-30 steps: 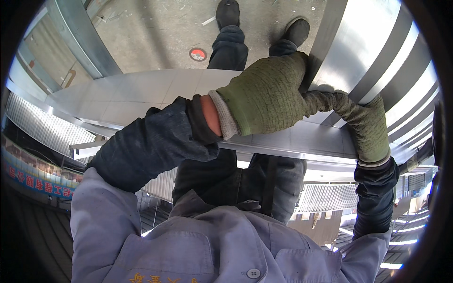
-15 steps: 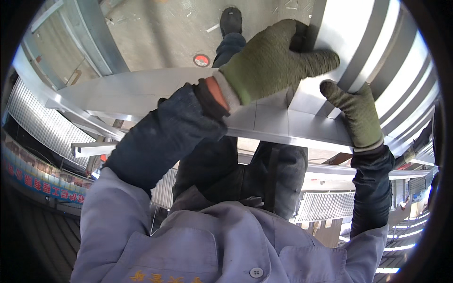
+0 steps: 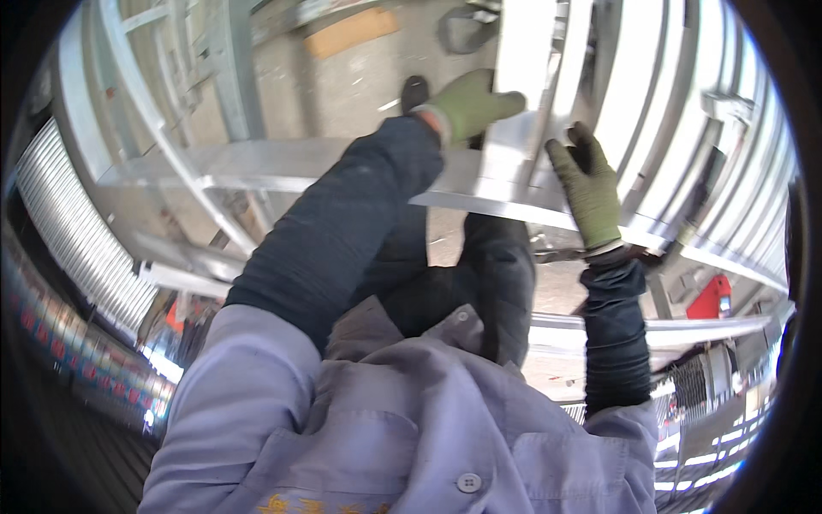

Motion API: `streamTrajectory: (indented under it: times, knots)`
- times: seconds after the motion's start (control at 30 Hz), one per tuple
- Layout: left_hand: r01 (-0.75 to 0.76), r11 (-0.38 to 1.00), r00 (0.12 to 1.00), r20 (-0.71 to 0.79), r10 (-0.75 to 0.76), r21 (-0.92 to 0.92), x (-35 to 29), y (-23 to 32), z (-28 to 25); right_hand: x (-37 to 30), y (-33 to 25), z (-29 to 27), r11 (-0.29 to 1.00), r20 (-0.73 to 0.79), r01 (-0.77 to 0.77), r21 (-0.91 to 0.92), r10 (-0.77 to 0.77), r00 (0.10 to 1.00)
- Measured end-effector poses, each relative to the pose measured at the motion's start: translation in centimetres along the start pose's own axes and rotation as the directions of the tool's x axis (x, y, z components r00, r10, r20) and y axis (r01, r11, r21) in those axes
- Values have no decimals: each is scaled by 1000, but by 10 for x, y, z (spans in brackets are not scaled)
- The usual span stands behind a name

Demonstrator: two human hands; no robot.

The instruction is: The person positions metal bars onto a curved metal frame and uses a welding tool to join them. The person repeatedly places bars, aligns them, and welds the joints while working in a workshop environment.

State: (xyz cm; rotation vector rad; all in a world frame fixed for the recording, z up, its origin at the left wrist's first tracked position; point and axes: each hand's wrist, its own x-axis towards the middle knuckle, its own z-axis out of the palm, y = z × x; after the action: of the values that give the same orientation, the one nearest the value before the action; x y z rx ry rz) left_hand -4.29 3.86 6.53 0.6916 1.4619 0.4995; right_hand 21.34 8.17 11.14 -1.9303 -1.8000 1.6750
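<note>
My left hand [image 3: 473,110], in a green knit glove, is at the left side of a shiny silver metal profile [image 3: 516,128]. Its thumb lies across the profile's top, and the other fingers are mostly hidden along the side. My right hand [image 3: 592,188], gloved alike, rests near the profiles' close ends, thumb and fingers apart with a gap between them. Beside it, several long silver profiles [image 3: 638,94] lie side by side. They rest on a flat grey metal beam [image 3: 300,163] that crosses in front of me.
A metal frame [image 3: 231,86] stands at the left. On the floor beyond lie a tan flat piece [image 3: 352,32] and a dark strap-like coil [image 3: 467,30]. Corrugated metal sheet [image 3: 81,223] is at far left. A red object [image 3: 709,297] is low on the right.
The view has shifted, showing more floor beyond the beam. Both hands now appear farther from me. The gap between the right thumb and fingers shows more plainly.
</note>
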Motion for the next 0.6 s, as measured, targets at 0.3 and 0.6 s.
streamTrajectory:
  times: [0.3,0.6]
  knots:
    - [166,984,978,-116,-173,-68,-21,-10,-7,-16,-29,-138,984,-486,176,22,-144,862]
    - [449,807,745,-660,-100,385,-120,-60,-13,123,-6,-229,758,-472,-138,-638,-242,848]
